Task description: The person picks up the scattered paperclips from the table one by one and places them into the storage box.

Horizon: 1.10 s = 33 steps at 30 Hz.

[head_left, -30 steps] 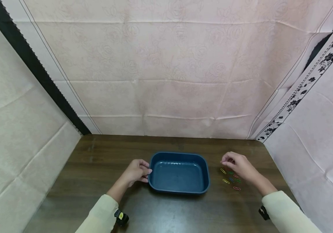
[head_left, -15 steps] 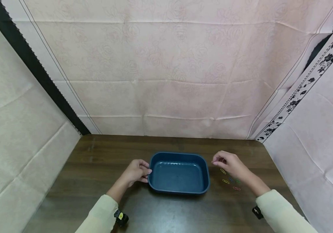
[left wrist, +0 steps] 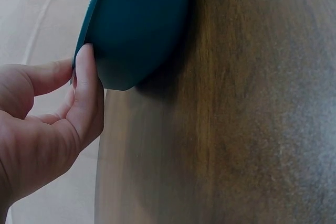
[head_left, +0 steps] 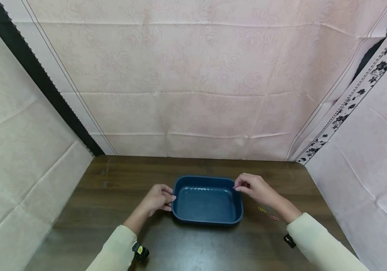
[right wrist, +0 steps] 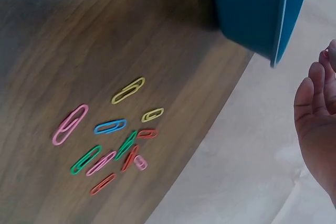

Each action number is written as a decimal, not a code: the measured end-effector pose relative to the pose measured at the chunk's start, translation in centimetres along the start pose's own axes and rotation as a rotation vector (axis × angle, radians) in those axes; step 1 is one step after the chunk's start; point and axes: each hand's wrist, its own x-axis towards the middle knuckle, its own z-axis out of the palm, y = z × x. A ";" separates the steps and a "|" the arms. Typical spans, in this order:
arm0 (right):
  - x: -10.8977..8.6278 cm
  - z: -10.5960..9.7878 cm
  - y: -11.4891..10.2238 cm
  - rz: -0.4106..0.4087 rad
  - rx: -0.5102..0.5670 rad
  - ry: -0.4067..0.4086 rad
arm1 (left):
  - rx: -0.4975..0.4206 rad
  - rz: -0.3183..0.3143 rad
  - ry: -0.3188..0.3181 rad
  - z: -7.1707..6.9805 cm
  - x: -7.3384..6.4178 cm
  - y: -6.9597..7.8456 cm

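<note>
A dark blue rectangular plastic tray (head_left: 207, 205) stands on the wooden table, its visible inside bare. My left hand (head_left: 157, 199) pinches the tray's left rim between thumb and fingers; the left wrist view shows the thumb on one side of the rim (left wrist: 89, 14). Over the tray's upper right corner is my right hand (head_left: 256, 188), thumb and forefinger pinching a small reddish paper clip (head_left: 234, 187), mostly hidden by the fingertips. Several coloured paper clips lie right of the tray, among them a yellow one (right wrist: 128, 90), a blue one (right wrist: 110, 126) and a pink one (right wrist: 70, 124).
The brown wooden table (head_left: 119, 210) ends at a back edge against a pale patterned cloth (head_left: 193, 82). Similar cloth hangs on both sides, the right one with a black floral border (head_left: 342, 118). Dark wrist cameras sit at both sleeves.
My right hand has moved left with the pinched paper clip, from above the loose clips to the tray's upper right rim. My left hand keeps its hold on the tray.
</note>
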 end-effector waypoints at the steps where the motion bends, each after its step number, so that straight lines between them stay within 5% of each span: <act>1: 0.2 0.1 -0.2 -0.003 0.000 -0.009 | -0.001 0.002 0.001 0.0 0.0 0.0; 33: 4.8 5.2 -3.8 -0.104 0.017 -0.224 | 0.004 -0.023 -0.008 -0.1 0.1 0.2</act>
